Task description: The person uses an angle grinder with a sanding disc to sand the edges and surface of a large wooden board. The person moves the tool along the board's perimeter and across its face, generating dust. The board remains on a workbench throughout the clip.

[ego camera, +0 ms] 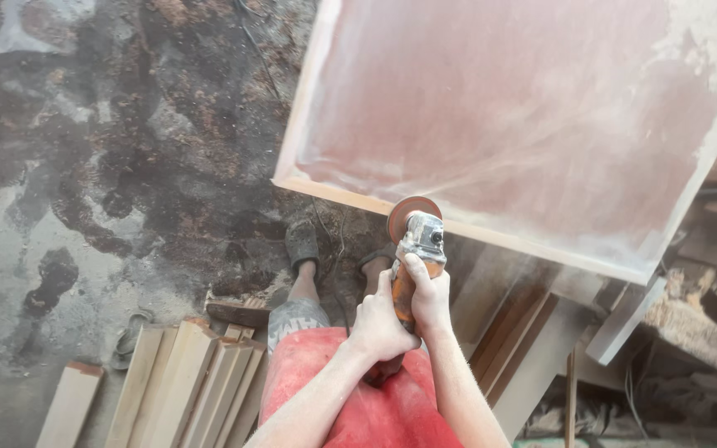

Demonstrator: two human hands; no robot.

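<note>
The angle grinder, orange-bodied with a grey gear head and a reddish sanding disc, sits at the near edge of a large reddish wooden panel, the disc touching or just beside the pale edge strip (contact itself is hard to confirm from this angle). Both hands clench the tool's body: the right hand is wrapped around it nearer the head, the left hand grips further back toward the tail. The panel's face is hazed with pale dust, thicker toward its far right corner. Below, the person's red shorts and sandalled feet stand on a dark, sawdust-strewn floor, with a stack of pale planks to the left and loose offcuts to the right. The disc could likely snag on the panel's corner edge and kick back toward the legs, which are bare and close; dust drifting up might also blur the view.
</note>
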